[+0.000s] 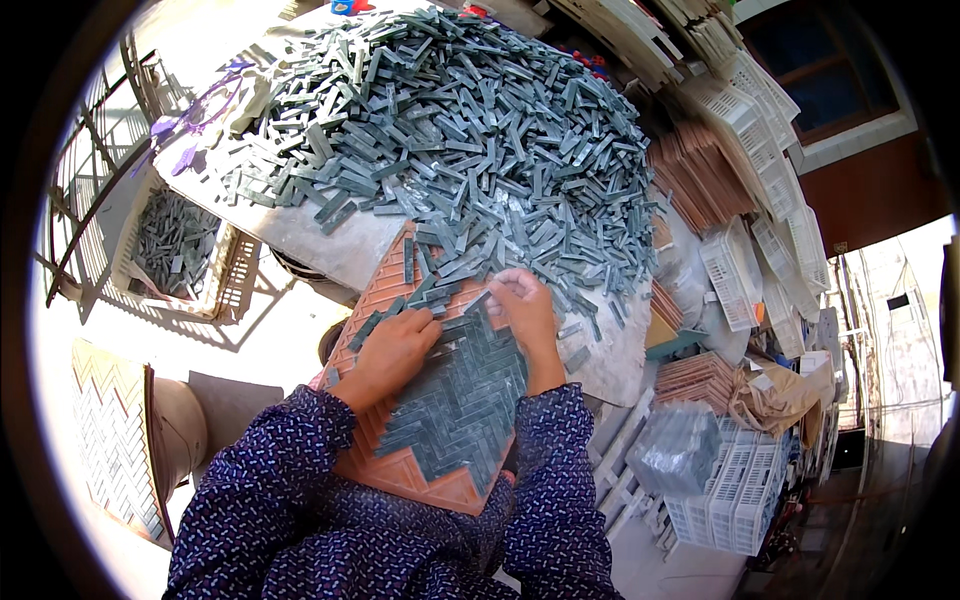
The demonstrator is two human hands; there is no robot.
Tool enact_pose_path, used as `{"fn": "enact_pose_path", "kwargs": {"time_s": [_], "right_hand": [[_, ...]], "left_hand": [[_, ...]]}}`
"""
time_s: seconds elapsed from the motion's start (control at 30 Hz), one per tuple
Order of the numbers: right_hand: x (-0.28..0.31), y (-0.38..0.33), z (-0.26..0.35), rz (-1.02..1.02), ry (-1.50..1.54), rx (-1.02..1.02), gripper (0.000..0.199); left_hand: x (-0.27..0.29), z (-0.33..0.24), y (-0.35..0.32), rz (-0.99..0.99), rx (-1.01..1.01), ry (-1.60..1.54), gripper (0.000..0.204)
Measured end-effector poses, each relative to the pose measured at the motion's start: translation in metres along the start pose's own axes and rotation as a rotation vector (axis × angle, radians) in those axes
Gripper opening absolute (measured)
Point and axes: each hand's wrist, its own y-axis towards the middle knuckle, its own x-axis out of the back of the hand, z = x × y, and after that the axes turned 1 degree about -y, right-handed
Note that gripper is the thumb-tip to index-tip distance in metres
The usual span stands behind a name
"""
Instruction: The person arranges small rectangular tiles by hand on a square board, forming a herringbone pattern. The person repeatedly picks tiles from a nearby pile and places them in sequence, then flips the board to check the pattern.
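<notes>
You have one bench [312,238] bearing one heap [460,130] of uncountable grey-green strips, one orange tray [400,476] between bench and lap, seemingly over half filled, upper left and lower edge bare, a left hand [393,352] whose grip I cannot tell, and a right hand [526,308] pinching one pale strip [493,304].

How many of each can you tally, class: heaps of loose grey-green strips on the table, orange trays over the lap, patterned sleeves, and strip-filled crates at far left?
Heap of strips: 1
Orange tray: 1
Patterned sleeves: 2
Strip-filled crate: 1
Total: 5
</notes>
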Motion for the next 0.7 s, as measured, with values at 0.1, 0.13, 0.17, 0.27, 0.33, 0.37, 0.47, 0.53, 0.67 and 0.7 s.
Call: {"fn": "enact_pose_path", "kwargs": {"time_s": [0.1, 0.13, 0.17, 0.27, 0.33, 0.37, 0.47, 0.53, 0.67, 0.7], "right_hand": [[-0.006, -0.002, -0.009, -0.038, -0.113, -0.109, 0.015], [-0.009, -0.003, -0.013, -0.066, -0.126, -0.104, 0.014], [-0.009, -0.003, -0.018, -0.096, -0.142, -0.097, 0.014], [-0.004, -0.002, -0.034, -0.134, -0.106, -0.122, 0.016], [-0.006, -0.006, -0.043, -0.224, -0.367, 0.036, 0.018], [-0.010, -0.008, -0.044, -0.264, -0.496, 0.118, 0.019], [-0.019, -0.013, -0.046, -0.335, -0.608, 0.208, 0.027], [-0.020, -0.017, -0.044, -0.308, -0.598, 0.232, 0.029], [-0.019, -0.026, -0.030, -0.206, -0.506, 0.219, 0.029], [-0.017, -0.025, -0.031, -0.210, -0.512, 0.201, 0.029]], "left_hand": [[0.001, -0.002, 0.001, 0.006, -0.007, -0.011, 0.011], [0.001, -0.002, 0.001, 0.008, -0.004, -0.009, 0.011], [0.001, -0.002, 0.002, 0.009, -0.004, -0.008, 0.011], [0.000, -0.002, 0.001, 0.012, 0.009, -0.006, 0.011], [0.001, -0.002, 0.001, 0.011, 0.007, -0.009, 0.012], [0.001, -0.002, 0.001, 0.008, 0.009, -0.007, 0.012], [-0.002, 0.000, 0.000, -0.007, 0.016, -0.016, 0.013], [-0.002, -0.001, -0.001, -0.012, 0.031, -0.018, 0.014], [-0.002, -0.002, -0.001, -0.035, 0.032, -0.016, 0.015], [-0.003, -0.002, 0.000, -0.037, 0.026, -0.020, 0.014]]}}
